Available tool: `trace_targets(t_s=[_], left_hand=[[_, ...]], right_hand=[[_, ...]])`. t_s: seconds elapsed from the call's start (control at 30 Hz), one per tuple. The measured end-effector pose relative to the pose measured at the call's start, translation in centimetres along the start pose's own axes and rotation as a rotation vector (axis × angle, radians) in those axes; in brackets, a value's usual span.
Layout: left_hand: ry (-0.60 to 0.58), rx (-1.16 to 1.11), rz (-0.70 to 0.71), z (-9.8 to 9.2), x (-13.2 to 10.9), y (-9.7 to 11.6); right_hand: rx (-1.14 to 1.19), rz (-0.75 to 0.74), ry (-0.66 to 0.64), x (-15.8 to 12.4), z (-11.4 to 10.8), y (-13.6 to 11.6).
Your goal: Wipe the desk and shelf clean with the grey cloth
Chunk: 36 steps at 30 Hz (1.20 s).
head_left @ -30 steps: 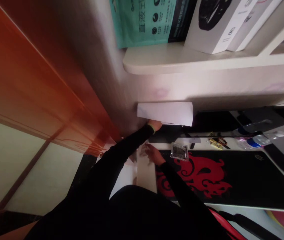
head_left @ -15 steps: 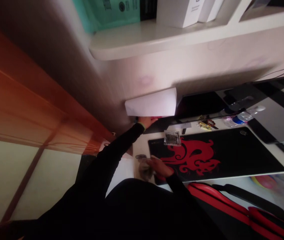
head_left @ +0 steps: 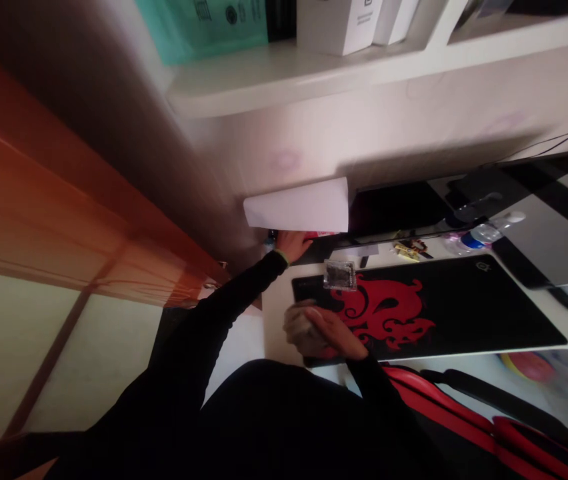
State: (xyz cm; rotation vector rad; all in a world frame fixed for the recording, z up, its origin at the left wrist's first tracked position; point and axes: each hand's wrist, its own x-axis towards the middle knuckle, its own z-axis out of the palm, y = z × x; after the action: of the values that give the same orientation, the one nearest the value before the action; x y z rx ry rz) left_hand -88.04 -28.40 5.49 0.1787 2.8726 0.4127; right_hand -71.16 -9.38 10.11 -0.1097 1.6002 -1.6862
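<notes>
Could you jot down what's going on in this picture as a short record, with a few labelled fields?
Left hand: the left hand, with a yellow-green wristband, is raised at the lower edge of a white sheet of paper; whether it grips the sheet is unclear.
Right hand: the right hand is curled over a small grey object, which is partly hidden.
Under right hand: a black desk mat with a red dragon print.
Nearby: a clear plastic packet on the mat, and a water bottle with a blue label.
Above: white boxes on a white shelf.

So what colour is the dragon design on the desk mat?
The dragon design is red on a black desk mat, clearest in the head view.
</notes>
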Motion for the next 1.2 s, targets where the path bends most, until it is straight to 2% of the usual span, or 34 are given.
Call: trace_targets(t_s=[0.1, 0.2, 0.33, 0.4, 0.43, 0.53, 0.6, 0.67, 0.8, 0.87, 0.93, 1.0, 1.1, 1.13, 1.2], left_hand=[[0.033, 0.013, 0.06, 0.0, -1.0, 0.3], [0.043, -0.147, 0.197, -0.4, -3.1, 0.4], [-0.043, -0.691, 0.311, -0.5, -9.0, 1.2], [-0.156, -0.975, 0.306, -0.1, -12.5, 1.8], [-0.193, -1.023, 0.291, 0.0, -14.0, 2.0], [-0.161, -0.98, 0.127, 0.1, -16.8, 2.2], [-0.162, -0.962, 0.046, -0.4, -17.3, 2.0], [-0.2, -0.963, 0.036, -0.9, -17.4, 1.9], [-0.196, -0.968, 0.012, -1.2, -18.2, 3.1], [-0.116, -0.992, -0.038, -1.0, -18.7, 4.3], [-0.053, -1.032, -0.051, -1.2, -18.9, 5.1], [-0.069, -1.082, -0.037, -2.0, -19.0, 5.2], [-0.17, -1.111, -0.01, -4.5, -19.1, 4.2], [-0.171, -1.085, 0.021, -5.6, -19.2, 3.8], [-0.095, -0.985, 0.109, -7.7, -19.6, 3.1]], right_hand=[[-0.095, -0.03, 0.191, 0.1, -1.2, 0.0], [-0.177, -0.053, 0.317, 0.3, -2.4, 0.1], [-0.054, -0.02, 0.364, 0.4, -2.8, 0.2], [0.095, 0.011, 0.392, 0.6, -2.7, 0.4], [0.183, 0.027, 0.372, 0.6, -2.6, 0.6], [0.337, 0.059, 0.248, 0.6, -2.8, 1.0], [0.304, 0.066, 0.243, 0.4, -3.2, 0.9], [0.216, 0.049, 0.299, 0.3, -3.6, 0.3], [-0.271, -0.157, 0.409, 0.7, -3.4, -2.2], [-0.516, -0.254, 0.366, 1.1, -2.8, -4.1], [-0.652, -0.307, 0.297, 1.3, -2.4, -6.1], [-0.69, -0.345, 0.262, 1.2, -2.6, -8.2], [-0.579, -0.349, 0.176, 0.6, -3.8, -10.4], [-0.525, -0.338, 0.14, 0.4, -4.3, -10.7], [-0.439, -0.305, 0.109, 0.3, -4.9, -10.6]])
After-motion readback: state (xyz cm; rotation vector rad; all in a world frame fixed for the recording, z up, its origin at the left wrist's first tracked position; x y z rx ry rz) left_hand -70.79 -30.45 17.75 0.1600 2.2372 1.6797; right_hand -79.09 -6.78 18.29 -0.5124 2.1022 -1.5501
